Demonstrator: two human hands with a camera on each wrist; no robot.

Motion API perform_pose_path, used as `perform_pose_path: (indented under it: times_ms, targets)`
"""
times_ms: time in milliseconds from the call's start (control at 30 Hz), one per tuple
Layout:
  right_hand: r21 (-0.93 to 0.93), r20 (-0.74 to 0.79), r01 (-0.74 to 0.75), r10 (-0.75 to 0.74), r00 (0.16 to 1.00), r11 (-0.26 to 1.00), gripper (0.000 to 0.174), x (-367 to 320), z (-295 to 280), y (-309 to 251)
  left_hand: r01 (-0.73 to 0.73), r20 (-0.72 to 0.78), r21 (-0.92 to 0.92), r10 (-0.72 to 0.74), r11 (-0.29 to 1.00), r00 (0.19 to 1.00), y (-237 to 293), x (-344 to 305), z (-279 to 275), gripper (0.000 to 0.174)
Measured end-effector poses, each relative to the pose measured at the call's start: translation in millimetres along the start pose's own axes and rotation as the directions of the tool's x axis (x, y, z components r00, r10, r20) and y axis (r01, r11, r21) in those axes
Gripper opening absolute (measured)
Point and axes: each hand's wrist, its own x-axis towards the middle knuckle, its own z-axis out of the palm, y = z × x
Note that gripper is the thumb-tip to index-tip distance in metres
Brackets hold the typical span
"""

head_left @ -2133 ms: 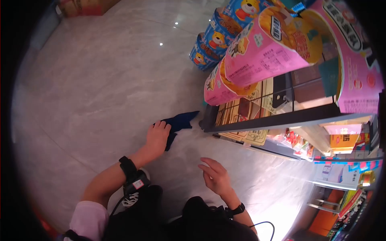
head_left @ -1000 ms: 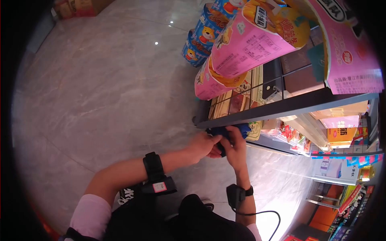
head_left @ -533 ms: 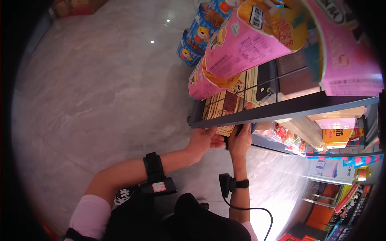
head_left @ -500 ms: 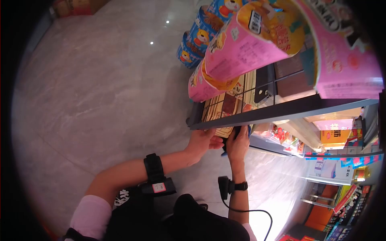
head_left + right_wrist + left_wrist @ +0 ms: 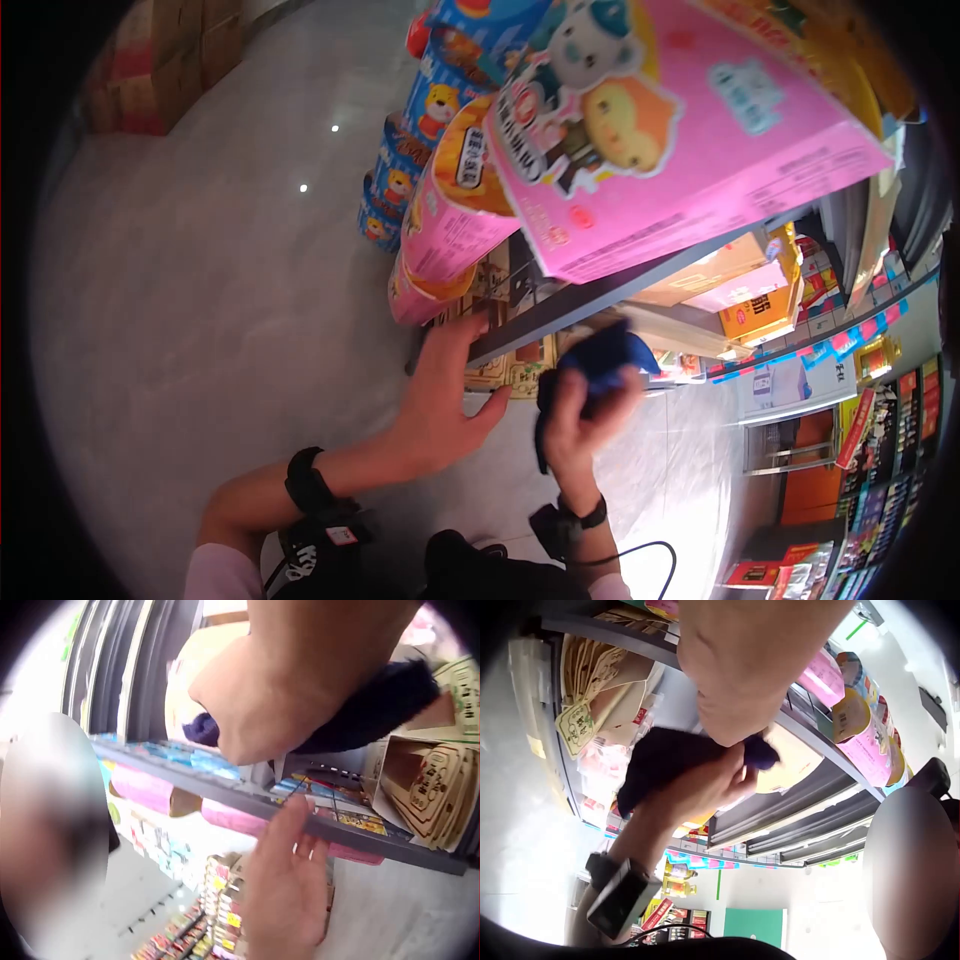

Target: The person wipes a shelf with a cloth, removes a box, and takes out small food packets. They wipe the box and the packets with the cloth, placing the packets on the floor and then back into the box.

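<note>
In the head view a dark blue cloth (image 5: 600, 358) is gripped by the right hand (image 5: 590, 425), just in front of the grey shelf rail (image 5: 570, 300). The left hand (image 5: 440, 405) has its fingers extended at the rail's near end, thumb spread, holding nothing. Seen from the right wrist, the left hand's fingers overlap the rail (image 5: 345, 831), while the right hand (image 5: 262, 697) has the cloth (image 5: 371, 705) bunched in its grip. The left wrist view shows the cloth (image 5: 667, 761) hanging on both sides of the right hand (image 5: 705, 787).
Large pink cartons (image 5: 660, 150) and blue tubs (image 5: 435, 95) line the shelf's outer side. Flat patterned packs (image 5: 435, 784) stand inside it. Cardboard boxes (image 5: 160, 70) are on the tiled floor (image 5: 220, 300) at the far left. Stocked shelves (image 5: 880, 470) stand to the right.
The head view has shifted, with the cartons now larger. The right hand has come out from beside the rail with the cloth. The left hand's fingers and thumb have spread apart.
</note>
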Motion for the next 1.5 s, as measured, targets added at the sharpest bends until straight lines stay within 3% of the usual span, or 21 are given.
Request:
perform_pose_path:
  times_ms: [33,100,133,233,267,333,533,567,600,733,800,867,900,1000,1067,1100,1167,1200,1267,1400,1500]
  targets:
    - [-0.155,0.231,0.126,-0.088,0.969,0.98,0.033,18,8,-2,-0.028,-0.012,-0.007,0.028,1.0,1.0,-4,2,3,0.033]
    - [-0.11,0.178,0.156,-0.135,0.975,0.981,0.03,19,23,8,0.176,0.223,-0.059,-0.159,0.983,0.962,-20,-6,9,0.031]
    - [-0.075,0.169,0.164,-0.149,0.974,0.984,0.029,16,21,15,0.147,0.218,-0.068,-0.129,0.987,0.967,-23,-7,8,0.031]
    - [-0.041,-0.075,-0.025,0.022,0.997,0.999,0.022,18,1,45,0.215,0.297,-0.098,-0.178,0.972,0.938,-24,-9,5,0.035]
    - [-0.177,-0.092,-0.026,0.009,0.996,0.984,0.018,23,-18,52,0.175,0.257,-0.07,-0.152,0.982,0.954,-25,-12,7,0.033]
    - [-0.12,-0.168,-0.306,0.284,0.944,0.945,0.018,30,-42,73,0.187,0.277,-0.078,-0.159,0.979,0.948,-25,-9,7,0.032]
    - [-0.325,-0.159,-0.366,0.331,0.93,0.872,0.023,36,-107,147,0.244,0.344,-0.101,-0.196,0.964,0.918,-11,1,-5,0.027]
    - [-0.188,-0.162,-0.49,0.465,0.87,0.851,0.021,26,-122,182,0.224,0.347,-0.105,-0.175,0.969,0.921,-7,3,-8,0.027]
    - [0.076,-0.11,-0.725,0.729,0.676,0.684,0.019,34,-133,164,0.28,0.388,-0.1,-0.222,0.955,0.895,-2,6,-12,0.025]
    - [0.632,-0.109,-0.491,0.696,0.71,0.6,0.021,43,-151,112,0.28,0.447,-0.123,-0.199,0.952,0.872,-13,9,-16,0.023]
    - [0.698,0.092,-0.505,0.637,0.766,0.508,0.027,55,-160,62,0.235,0.478,-0.146,-0.139,0.961,0.867,-18,11,-19,0.026]
    - [0.788,0.18,-0.482,0.605,0.775,0.383,0.032,44,-172,71,0.211,0.472,-0.188,-0.1,0.959,0.876,-27,9,-17,0.028]
    - [0.839,0.296,-0.51,0.629,0.719,0.188,0.035,47,-177,68,0.208,0.489,-0.174,-0.099,0.963,0.867,-30,11,-19,0.028]
    - [0.838,0.37,-0.546,0.725,0.581,0.009,0.035,57,-188,55,0.212,0.609,-0.094,-0.112,0.973,0.785,-33,25,-37,0.032]
    - [0.765,0.457,-0.643,0.74,0.493,-0.044,0.035,70,-200,33,-0.028,0.789,0.217,-0.158,0.976,0.593,-2,49,-60,0.034]
    - [0.723,0.492,-0.689,0.739,0.461,-0.051,0.035,64,-210,36,-0.03,0.807,0.226,-0.17,0.974,0.566,16,60,-66,0.034]
    - [0.611,0.485,-0.792,0.795,0.364,-0.011,0.03,65,-224,20,-0.215,0.962,0.094,-0.033,0.972,0.27,51,80,-68,0.022]
    - [0.614,0.486,-0.789,0.801,0.35,-0.027,0.03,58,-227,18,-0.212,0.967,0.098,-0.042,0.972,0.253,64,85,-60,0.022]
    - [0.498,0.513,-0.866,0.791,0.333,0.042,0.026,46,-237,17,-0.348,0.869,-0.187,0.32,0.919,0.377,92,93,-37,0.028]
    - [0.285,0.571,-0.958,0.8,0.183,0.016,0.023,40,-246,21,-0.785,0.468,0.047,0.681,0.617,0.563,127,128,25,0.034]
    - [0.382,0.584,-0.923,0.783,0.213,-0.035,0.026,27,-247,36,-0.71,0.442,0.201,0.584,0.675,0.681,139,137,51,0.041]
